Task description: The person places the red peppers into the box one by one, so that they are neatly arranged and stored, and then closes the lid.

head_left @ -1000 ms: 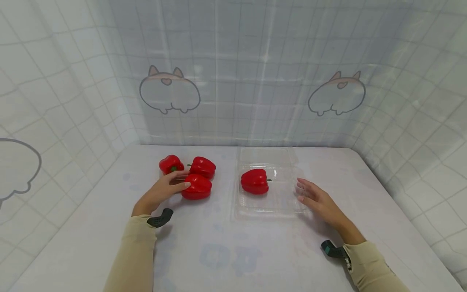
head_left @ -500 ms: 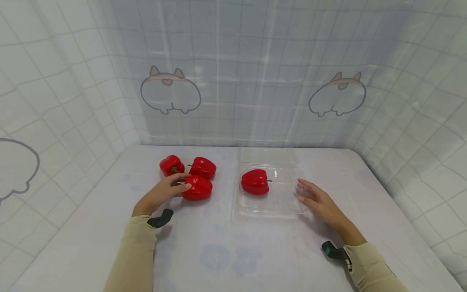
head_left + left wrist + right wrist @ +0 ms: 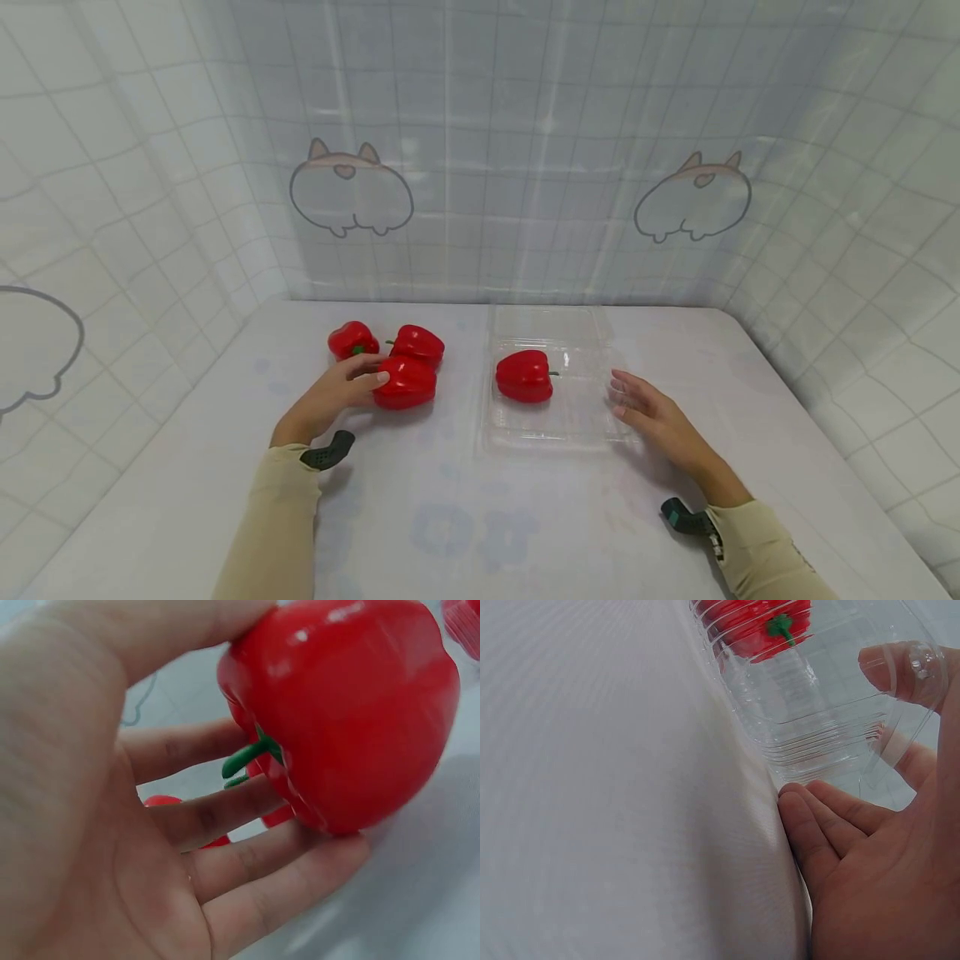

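My left hand grips a shiny red bell pepper at its stem end. In the left wrist view the thumb lies on one side of the bell pepper and the fingers reach round the other, with the green stem between them. On the right, my right hand rests at the side of a clear plastic clamshell box. Its fingertips are right at the box's lower wall, fingers relaxed. Inside the box's left part lies another red bell pepper.
Two more red bell peppers, one at the far left and one behind the held one, lie on the white table cover. The box's lid lies folded back. Grid-patterned curtains enclose the table's back and sides.
The left hand and its bell pepper have risen slightly against the peppers behind. The right hand and the box have stayed in place.
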Motion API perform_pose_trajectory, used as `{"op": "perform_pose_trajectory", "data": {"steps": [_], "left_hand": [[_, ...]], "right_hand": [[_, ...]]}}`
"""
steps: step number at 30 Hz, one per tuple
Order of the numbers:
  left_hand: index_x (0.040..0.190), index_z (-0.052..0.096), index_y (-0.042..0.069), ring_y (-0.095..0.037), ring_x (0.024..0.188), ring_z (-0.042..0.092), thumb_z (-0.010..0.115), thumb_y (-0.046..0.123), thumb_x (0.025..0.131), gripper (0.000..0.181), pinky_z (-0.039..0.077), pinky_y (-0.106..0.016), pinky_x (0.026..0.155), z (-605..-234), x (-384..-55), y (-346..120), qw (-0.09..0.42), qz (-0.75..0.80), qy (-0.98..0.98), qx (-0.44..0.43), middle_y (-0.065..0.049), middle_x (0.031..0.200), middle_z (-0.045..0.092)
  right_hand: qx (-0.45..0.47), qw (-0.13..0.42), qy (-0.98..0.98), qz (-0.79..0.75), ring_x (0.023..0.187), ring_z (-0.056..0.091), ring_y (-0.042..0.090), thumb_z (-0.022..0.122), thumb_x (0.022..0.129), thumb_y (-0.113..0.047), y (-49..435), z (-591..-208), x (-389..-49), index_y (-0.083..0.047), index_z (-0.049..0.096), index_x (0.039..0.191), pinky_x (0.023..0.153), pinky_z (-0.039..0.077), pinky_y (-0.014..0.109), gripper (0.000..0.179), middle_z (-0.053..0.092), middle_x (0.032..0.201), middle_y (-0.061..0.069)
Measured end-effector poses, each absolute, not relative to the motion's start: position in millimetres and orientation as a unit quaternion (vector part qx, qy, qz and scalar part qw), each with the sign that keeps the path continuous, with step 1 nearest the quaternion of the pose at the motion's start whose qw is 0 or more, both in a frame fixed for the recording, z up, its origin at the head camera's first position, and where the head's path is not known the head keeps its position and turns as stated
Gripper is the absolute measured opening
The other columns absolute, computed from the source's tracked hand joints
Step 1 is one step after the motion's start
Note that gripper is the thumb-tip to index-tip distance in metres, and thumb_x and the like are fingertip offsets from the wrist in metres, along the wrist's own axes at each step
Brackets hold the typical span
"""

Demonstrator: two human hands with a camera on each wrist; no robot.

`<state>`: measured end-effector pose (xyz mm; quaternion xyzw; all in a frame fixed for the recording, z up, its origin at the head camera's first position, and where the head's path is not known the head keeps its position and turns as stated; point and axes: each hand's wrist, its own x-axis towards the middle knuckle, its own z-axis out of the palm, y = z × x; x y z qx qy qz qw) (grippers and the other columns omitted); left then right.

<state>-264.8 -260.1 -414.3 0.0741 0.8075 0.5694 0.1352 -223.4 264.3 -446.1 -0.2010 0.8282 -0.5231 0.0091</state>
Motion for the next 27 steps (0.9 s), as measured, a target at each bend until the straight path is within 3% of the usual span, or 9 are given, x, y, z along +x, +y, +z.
{"op": "perform_pose_trajectory", "data": {"steps": [5,16,27], "left_hand": [[0.151,0.037,0.008,-0.040,0.129,0.046,0.071,0.041,0.092,0.076,0.054,-0.046,0.093,-412.9,-266.0,-256.7,0.128,0.587,0.796,0.076,-0.017,0.148,0.041],[0.153,0.039,0.017,-0.039,0.136,0.037,0.071,0.039,0.093,0.071,0.055,-0.044,0.092,-413.8,-262.3,-240.4,0.119,0.611,0.779,0.072,-0.014,0.153,0.035],[0.153,0.035,0.014,-0.039,0.136,0.035,0.075,0.032,0.090,0.076,0.053,-0.047,0.094,-411.9,-253.3,-227.2,0.106,0.626,0.769,0.082,-0.016,0.150,0.036]], "right_hand": [[-0.201,0.009,0.829,-0.522,0.137,0.043,0.042,0.059,0.102,-0.020,263.7,-446.4,-223.7,-0.003,0.033,0.154,0.097,0.036,0.011,0.061,0.041,0.152,0.024],[-0.192,0.008,0.833,-0.519,0.137,0.044,0.041,0.059,0.102,-0.021,264.4,-445.5,-223.4,-0.004,0.033,0.155,0.097,0.037,0.013,0.061,0.042,0.152,0.023],[-0.193,0.010,0.834,-0.517,0.137,0.044,0.039,0.060,0.102,-0.024,266.4,-446.7,-224.6,-0.005,0.033,0.155,0.098,0.037,0.013,0.062,0.042,0.152,0.023]]}}
